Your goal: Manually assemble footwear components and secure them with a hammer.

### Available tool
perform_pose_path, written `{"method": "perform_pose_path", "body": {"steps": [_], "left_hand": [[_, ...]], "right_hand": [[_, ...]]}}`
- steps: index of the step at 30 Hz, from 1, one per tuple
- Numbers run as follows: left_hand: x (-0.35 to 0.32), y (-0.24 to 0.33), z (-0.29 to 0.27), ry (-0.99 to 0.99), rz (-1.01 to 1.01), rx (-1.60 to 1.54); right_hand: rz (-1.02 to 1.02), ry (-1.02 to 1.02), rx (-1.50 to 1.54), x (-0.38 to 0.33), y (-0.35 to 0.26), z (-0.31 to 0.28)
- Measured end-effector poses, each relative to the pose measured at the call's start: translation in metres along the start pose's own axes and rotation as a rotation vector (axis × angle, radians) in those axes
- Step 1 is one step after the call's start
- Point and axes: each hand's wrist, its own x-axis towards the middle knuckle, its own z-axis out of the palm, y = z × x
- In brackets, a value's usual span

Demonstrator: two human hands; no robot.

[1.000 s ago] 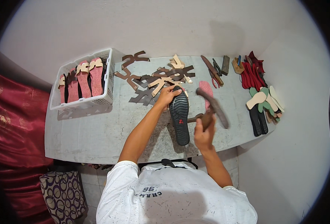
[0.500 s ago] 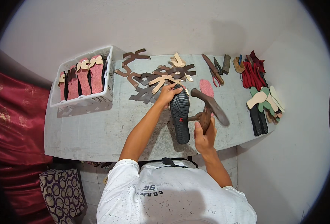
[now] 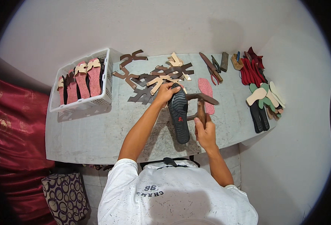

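Observation:
My left hand grips the upper end of a black sandal sole, its ridged underside facing up. In my right hand is the wooden handle of a hammer, whose dark head points at the sole's right edge. Whether the head touches the sole I cannot tell. Partly behind the sole, a dark rod-like metal piece sticks out to its right. A pink insole lies on the table behind the hammer, partly covered by it.
Brown, black and beige cut straps are heaped beyond my left hand. A white basket of pink sandals stands at the left. Pliers and a knife lie at the back, with red straps and stacked soles at the right.
My right hand has swung the hammer, so its head now sits lower and nearer the sole. The left hand keeps its grip on the sole. The whole view has shifted slightly.

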Motion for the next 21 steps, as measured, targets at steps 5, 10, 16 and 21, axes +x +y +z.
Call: {"method": "perform_pose_path", "body": {"steps": [5,10,16,21], "left_hand": [[0.011,0.0,-0.003,-0.021,0.094,0.132],[0.017,0.007,-0.006,-0.033,0.094,0.289],[0.016,0.019,-0.004,-0.029,0.178,0.326],[0.022,0.028,-0.013,0.018,0.175,0.256]], "right_hand": [[-0.228,0.156,0.044,-0.001,0.01,0.014],[-0.154,0.02,-0.304,0.01,0.024,0.021],[-0.161,0.013,-0.134,0.011,-0.015,-0.005],[-0.306,0.096,-0.009,0.003,-0.029,-0.002]]}}
